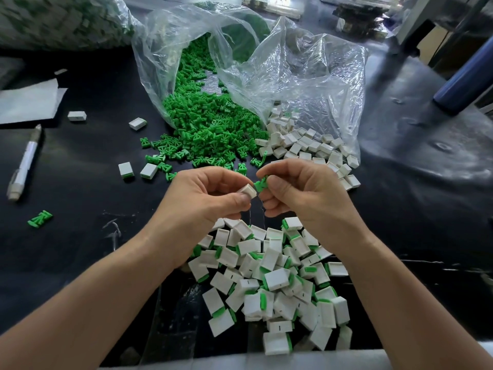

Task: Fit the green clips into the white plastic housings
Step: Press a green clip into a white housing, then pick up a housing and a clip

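Now: left hand (210,193) fingers (238,201) pinch one white housing (248,190). Right hand (298,190) fingers (280,186) pinch a green clip (261,184), its end just beside the housing's edge, not yet seated. Below the wrists lies a heap of finished housings (277,279), green showing at one edge of many; a good number done. Beyond the hands, loose green clips (210,129) spill from a clear plastic bag (293,70), with empty white housings (306,145) beside them on the dark surface (80,161). By the look, far more remain than are finished.
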Available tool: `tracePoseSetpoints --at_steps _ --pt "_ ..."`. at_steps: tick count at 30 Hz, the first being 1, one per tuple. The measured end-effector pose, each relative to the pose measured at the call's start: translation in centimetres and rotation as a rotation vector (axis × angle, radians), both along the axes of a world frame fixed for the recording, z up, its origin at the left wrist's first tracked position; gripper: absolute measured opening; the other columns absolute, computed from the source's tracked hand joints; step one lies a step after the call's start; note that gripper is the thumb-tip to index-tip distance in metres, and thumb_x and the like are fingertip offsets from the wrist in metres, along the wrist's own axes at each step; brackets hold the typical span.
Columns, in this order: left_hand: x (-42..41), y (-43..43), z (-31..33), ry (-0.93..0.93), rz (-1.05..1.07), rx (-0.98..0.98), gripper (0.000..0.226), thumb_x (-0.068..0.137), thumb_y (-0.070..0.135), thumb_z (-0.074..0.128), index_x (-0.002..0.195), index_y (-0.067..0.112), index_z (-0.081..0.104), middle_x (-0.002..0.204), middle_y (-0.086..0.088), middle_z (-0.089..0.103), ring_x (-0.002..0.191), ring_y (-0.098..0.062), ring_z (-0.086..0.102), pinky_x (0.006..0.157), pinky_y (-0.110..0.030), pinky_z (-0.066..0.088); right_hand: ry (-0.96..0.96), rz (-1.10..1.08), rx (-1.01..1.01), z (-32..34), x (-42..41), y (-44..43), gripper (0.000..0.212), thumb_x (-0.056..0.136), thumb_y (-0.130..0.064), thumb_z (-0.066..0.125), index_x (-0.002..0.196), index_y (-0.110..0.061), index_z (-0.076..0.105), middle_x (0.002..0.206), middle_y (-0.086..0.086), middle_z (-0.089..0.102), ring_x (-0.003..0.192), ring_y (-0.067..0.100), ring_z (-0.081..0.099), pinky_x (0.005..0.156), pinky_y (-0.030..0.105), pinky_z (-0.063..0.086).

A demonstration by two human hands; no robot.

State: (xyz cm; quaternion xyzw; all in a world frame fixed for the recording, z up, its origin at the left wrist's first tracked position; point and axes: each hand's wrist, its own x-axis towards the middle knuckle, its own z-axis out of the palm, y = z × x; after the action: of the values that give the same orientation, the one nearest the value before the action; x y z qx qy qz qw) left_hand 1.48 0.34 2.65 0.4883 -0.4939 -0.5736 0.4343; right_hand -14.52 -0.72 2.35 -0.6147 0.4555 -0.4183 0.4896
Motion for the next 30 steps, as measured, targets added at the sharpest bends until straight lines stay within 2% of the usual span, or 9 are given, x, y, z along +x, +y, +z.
tracePoseSetpoints --at_steps 14,19,30 --pt "-0.07 -0.07 0.06 -0.021 0.020 0.004 0.016 0.073 -0.001 0.070 0.070 0.015 0.070 0.059 0.000 0.067 0.056 -0.008 0.063 0.051 -0.015 0.050 0.080 0.015 -0.090 -0.43 0.02 -0.08 0.024 0.088 0.000 0.054 0.081 -0.022 0.059 0.059 -0.005 0.064 0.056 0.006 0.059 0.056 0.020 0.050" --pt "-0.04 -0.10 -0.07 -0.046 0.003 -0.007 0.013 0.073 0.001 0.070 0.073 0.014 0.071 0.058 0.002 0.066 0.051 -0.002 0.058 0.050 -0.014 0.047 0.130 0.069 -0.062 -0.51 -0.02 0.01 0.025 0.088 0.000 0.055 0.080 -0.023 0.059 0.062 -0.005 0.063 0.059 0.008 0.061 0.057 0.020 0.049" --pt "-0.03 -0.15 -0.29 -0.020 -0.011 0.006 0.009 0.070 0.003 0.070 0.075 0.010 0.071 0.061 -0.001 0.069 0.053 -0.005 0.060 0.050 -0.015 0.048 0.189 0.056 -0.100 -0.73 0.03 0.14 0.028 0.087 -0.001 0.057 0.077 -0.027 0.058 0.063 -0.004 0.063 0.060 0.010 0.063 0.057 0.022 0.051"
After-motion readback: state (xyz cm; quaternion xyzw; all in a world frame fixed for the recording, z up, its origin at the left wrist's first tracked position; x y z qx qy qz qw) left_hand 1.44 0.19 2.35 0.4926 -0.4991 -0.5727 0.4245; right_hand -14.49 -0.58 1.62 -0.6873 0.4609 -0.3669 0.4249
